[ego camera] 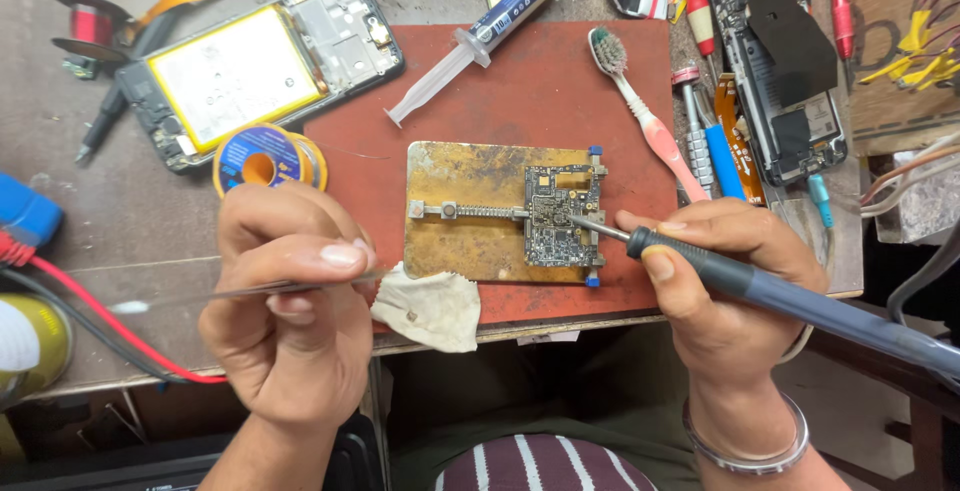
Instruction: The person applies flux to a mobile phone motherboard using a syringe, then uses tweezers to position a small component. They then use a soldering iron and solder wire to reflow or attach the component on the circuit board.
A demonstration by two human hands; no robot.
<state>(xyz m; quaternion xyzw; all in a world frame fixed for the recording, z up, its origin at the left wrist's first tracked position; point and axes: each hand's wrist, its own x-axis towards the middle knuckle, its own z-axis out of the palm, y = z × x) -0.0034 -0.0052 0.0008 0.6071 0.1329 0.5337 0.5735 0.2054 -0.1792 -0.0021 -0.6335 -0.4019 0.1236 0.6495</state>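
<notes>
A small green circuit board [561, 215] is clamped in a brass-coloured holder plate [463, 213] lying on a red mat [540, 91]. My right hand [728, 281] grips a dark grey soldering iron [760, 291], whose tip touches the board's right side. My left hand [290, 301] pinches thin metal tweezers [220, 293], held level to the left of the plate and away from the board. A crumpled whitish cloth [432, 309] lies between my left hand and the plate.
An opened phone with a yellow battery [255, 66], a solder spool [265, 158], a syringe [480, 36], a toothbrush [640, 111], screwdrivers and a second opened phone [785, 61] surround the mat. Red and black cables [100, 326] cross the left edge.
</notes>
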